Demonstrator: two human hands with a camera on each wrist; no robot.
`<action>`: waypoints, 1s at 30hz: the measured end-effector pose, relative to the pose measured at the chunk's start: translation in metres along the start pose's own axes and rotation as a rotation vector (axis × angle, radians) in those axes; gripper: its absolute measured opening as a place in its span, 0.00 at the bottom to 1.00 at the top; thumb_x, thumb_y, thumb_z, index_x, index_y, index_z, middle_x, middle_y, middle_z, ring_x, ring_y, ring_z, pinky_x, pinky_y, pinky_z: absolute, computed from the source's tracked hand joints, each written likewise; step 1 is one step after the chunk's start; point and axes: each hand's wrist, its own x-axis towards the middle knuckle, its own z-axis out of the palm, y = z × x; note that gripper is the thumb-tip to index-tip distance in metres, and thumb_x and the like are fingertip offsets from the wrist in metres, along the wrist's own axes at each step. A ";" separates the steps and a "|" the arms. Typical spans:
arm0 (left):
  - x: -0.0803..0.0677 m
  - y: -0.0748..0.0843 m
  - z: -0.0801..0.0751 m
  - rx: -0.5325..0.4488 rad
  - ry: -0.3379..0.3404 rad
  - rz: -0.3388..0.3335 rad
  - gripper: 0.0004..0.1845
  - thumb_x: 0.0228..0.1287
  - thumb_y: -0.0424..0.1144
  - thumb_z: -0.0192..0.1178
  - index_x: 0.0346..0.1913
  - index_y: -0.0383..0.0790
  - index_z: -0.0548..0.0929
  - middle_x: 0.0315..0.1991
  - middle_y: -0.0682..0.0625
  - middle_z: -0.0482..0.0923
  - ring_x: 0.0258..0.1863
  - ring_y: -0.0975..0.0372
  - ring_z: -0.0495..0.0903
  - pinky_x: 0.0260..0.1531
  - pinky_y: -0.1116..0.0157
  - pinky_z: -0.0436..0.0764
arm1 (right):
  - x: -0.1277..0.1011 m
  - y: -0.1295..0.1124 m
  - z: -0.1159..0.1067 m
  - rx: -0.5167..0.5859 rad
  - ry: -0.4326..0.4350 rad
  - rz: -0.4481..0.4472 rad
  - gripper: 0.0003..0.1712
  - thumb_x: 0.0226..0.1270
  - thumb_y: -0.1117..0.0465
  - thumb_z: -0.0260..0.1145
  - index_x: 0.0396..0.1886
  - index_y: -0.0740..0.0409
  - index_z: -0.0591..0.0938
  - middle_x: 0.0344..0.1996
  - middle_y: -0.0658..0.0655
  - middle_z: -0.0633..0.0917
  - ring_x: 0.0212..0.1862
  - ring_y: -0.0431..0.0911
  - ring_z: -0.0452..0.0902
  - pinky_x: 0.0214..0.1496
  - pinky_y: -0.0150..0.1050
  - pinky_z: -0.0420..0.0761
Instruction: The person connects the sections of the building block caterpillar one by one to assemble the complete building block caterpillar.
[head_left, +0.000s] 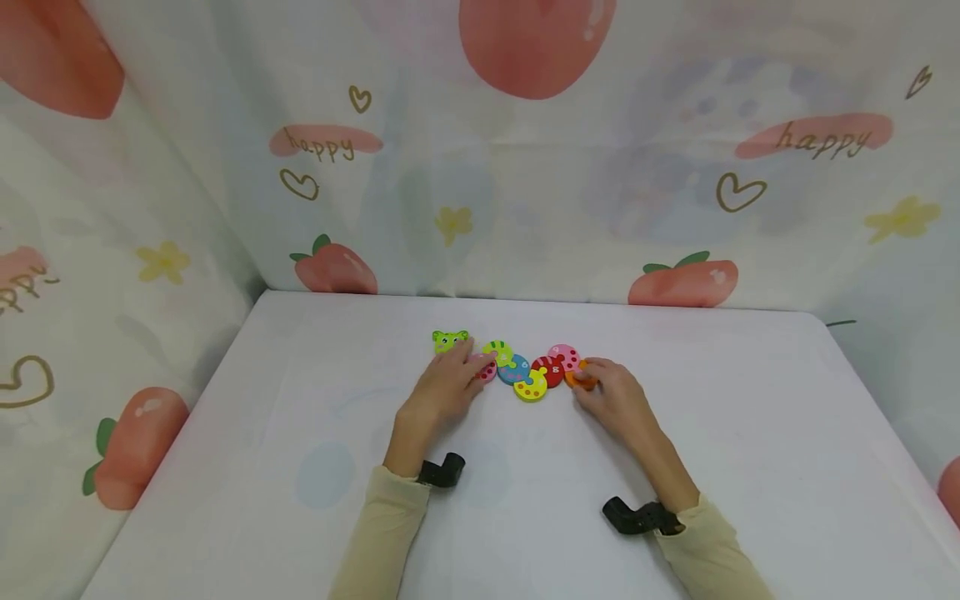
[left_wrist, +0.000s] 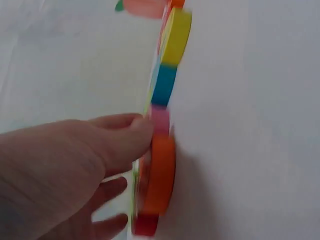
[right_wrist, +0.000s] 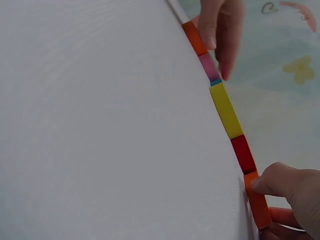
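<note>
A wavy row of round, flat puzzle pieces lies on the table, joined like a caterpillar. Its green animal-face piece (head_left: 447, 339) forms the left end. My left hand (head_left: 441, 387) rests over that end, fingers extended, thumb at a pink piece (head_left: 488, 372); an orange piece (left_wrist: 162, 175) beneath it shows its edge in the left wrist view. My right hand (head_left: 617, 398) pinches the orange end piece (right_wrist: 257, 202), thumb on the near edge and fingers behind. Between the hands lie blue (head_left: 513, 369), yellow (head_left: 531, 386) and red (head_left: 551, 372) pieces, among others.
The white table (head_left: 555, 517) ends at a back edge just beyond the row. A printed cloth (head_left: 510, 200) with fruit, hearts and lettering hangs behind and to the sides. Black wrist cameras (head_left: 442, 472) sit on both forearms.
</note>
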 end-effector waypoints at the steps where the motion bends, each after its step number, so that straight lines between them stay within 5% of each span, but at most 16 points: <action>1: -0.001 -0.006 -0.002 -0.027 -0.014 -0.005 0.27 0.66 0.47 0.52 0.67 0.54 0.64 0.72 0.48 0.52 0.71 0.57 0.54 0.69 0.55 0.58 | 0.000 0.001 0.001 0.008 0.013 0.004 0.18 0.57 0.61 0.66 0.46 0.64 0.81 0.54 0.65 0.77 0.57 0.60 0.71 0.56 0.54 0.75; 5: -0.003 -0.019 -0.007 -0.070 -0.099 -0.031 0.32 0.66 0.49 0.52 0.70 0.47 0.56 0.74 0.46 0.43 0.73 0.56 0.48 0.69 0.58 0.57 | 0.000 0.005 0.002 0.030 0.037 -0.003 0.17 0.57 0.60 0.66 0.45 0.64 0.81 0.54 0.65 0.77 0.56 0.59 0.71 0.56 0.54 0.75; 10: -0.004 -0.016 -0.010 -0.143 -0.145 -0.061 0.34 0.66 0.46 0.53 0.71 0.45 0.53 0.74 0.44 0.38 0.74 0.56 0.43 0.70 0.57 0.55 | 0.000 0.010 0.002 0.040 0.044 -0.015 0.17 0.56 0.60 0.66 0.44 0.64 0.81 0.52 0.66 0.77 0.55 0.59 0.71 0.54 0.54 0.76; 19: -0.006 -0.006 -0.006 -0.082 -0.087 -0.112 0.34 0.63 0.48 0.54 0.70 0.47 0.57 0.73 0.42 0.44 0.74 0.54 0.45 0.68 0.55 0.60 | -0.001 0.016 0.006 0.087 0.044 -0.013 0.17 0.57 0.60 0.68 0.44 0.63 0.82 0.51 0.65 0.76 0.53 0.58 0.71 0.52 0.53 0.78; 30: -0.003 -0.014 -0.009 -0.174 -0.038 -0.177 0.42 0.55 0.54 0.63 0.69 0.41 0.58 0.72 0.48 0.51 0.71 0.56 0.51 0.67 0.54 0.62 | -0.001 0.014 0.005 0.100 0.039 0.009 0.16 0.57 0.60 0.67 0.44 0.63 0.82 0.52 0.64 0.76 0.53 0.57 0.71 0.52 0.52 0.78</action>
